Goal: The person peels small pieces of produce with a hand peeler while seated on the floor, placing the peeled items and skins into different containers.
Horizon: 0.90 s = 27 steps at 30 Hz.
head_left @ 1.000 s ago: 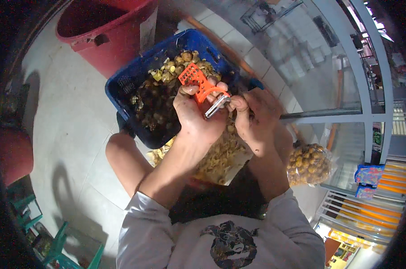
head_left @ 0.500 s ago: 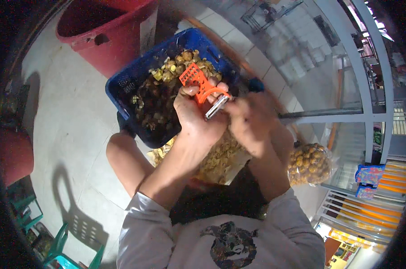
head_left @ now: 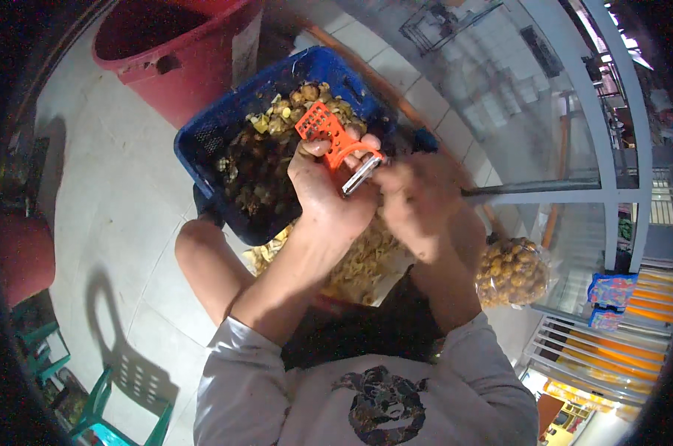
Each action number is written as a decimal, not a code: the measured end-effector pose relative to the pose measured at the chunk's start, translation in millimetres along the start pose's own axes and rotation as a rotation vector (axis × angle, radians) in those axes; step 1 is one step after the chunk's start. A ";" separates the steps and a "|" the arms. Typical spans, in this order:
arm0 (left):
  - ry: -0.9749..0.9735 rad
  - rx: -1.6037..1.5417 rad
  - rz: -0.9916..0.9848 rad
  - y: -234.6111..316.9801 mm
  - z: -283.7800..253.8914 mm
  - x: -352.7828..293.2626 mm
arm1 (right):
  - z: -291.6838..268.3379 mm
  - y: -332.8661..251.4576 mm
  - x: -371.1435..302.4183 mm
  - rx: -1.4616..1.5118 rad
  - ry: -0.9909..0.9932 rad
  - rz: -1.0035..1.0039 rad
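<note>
My left hand (head_left: 329,182) is closed round an orange peeler (head_left: 335,140) with a perforated flat handle and a metal blade. The blade end points toward my right hand (head_left: 414,197), which is beside it with blurred fingers; whether it holds anything does not show. Below and beyond my hands stands a blue plastic crate (head_left: 195,152) with small brown, potato-like vegetables (head_left: 306,93) and darker ones in it. Pale peelings (head_left: 366,260) lie in a heap beneath my forearms, between my legs.
A large red bin (head_left: 150,82) stands behind the crate at the far left. At the right is a clear bag of round yellow-brown vegetables (head_left: 513,271), near a glass door frame (head_left: 559,195). Green plastic chairs (head_left: 102,416) are at the lower left.
Little differs. The peeler and both hands keep nearly the same place, with the peeler tilted very slightly. The right hand stays blurred beside the blade.
</note>
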<state>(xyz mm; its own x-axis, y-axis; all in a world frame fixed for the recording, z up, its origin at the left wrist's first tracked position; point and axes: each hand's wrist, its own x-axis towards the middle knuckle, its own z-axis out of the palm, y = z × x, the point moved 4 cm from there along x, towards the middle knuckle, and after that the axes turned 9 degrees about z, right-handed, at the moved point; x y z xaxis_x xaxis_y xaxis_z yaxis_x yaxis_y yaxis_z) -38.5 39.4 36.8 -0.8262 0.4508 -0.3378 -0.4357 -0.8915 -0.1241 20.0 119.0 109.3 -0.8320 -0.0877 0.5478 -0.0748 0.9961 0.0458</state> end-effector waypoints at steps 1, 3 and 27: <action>0.064 0.040 0.051 0.1 -2.2 1.5 | 0.1 -0.9 -0.8 -0.006 0.004 0.000; 0.040 -0.007 0.056 -0.5 -3.6 1.8 | 3.4 -3.0 -2.9 0.320 -0.012 0.082; -0.032 0.029 0.133 3.0 6.8 -5.1 | -6.8 2.1 5.9 0.274 0.188 0.045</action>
<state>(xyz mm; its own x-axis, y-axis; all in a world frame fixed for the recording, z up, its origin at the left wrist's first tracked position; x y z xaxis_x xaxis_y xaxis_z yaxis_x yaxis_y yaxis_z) -38.1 34.8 44.5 -0.8882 0.3306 -0.3191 -0.3316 -0.9419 -0.0528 18.7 120.6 118.3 -0.7240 -0.0164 0.6896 -0.2069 0.9589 -0.1943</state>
